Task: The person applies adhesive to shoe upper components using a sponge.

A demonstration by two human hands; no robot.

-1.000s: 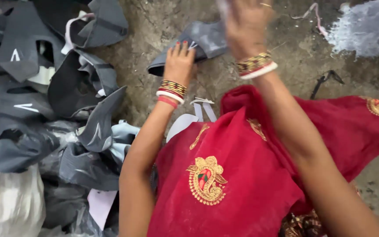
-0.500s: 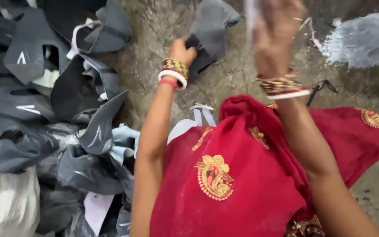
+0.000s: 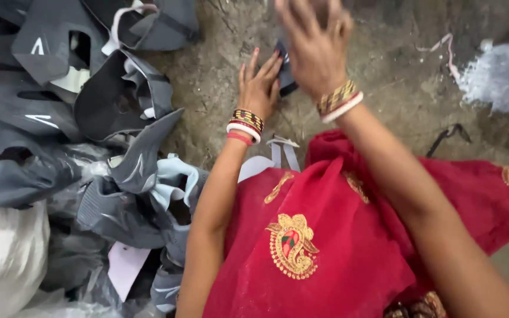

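1. On the floor (image 3: 219,88), at the person's left, lies a big heap of grey cut pieces (image 3: 60,118). They look like shoe uppers with pale linings, tumbled over one another and unsorted. By its bulk, most of the work seems to be left.
2. Across the lap spreads a red cloth (image 3: 337,247) with gold embroidery. A pale strap piece (image 3: 281,156) shows at its upper edge, just beside the left wrist.
3. Far right, well apart from the hands, sits a white fluffy clump (image 3: 499,76), and a thin dark scrap (image 3: 452,134) lies near it.
4. Left hand (image 3: 259,85): flat on the floor with fingers spread, pressing the edge of one dark piece (image 3: 284,70). It grips nothing.
5. Right hand (image 3: 313,41): raised above that piece and blurred, fingers loosely curled. I cannot tell whether it holds anything.
6. That single dark piece lies on bare floor between the hands, apart from the heap. I judge it to be the one in hand, with no finished stack in view.
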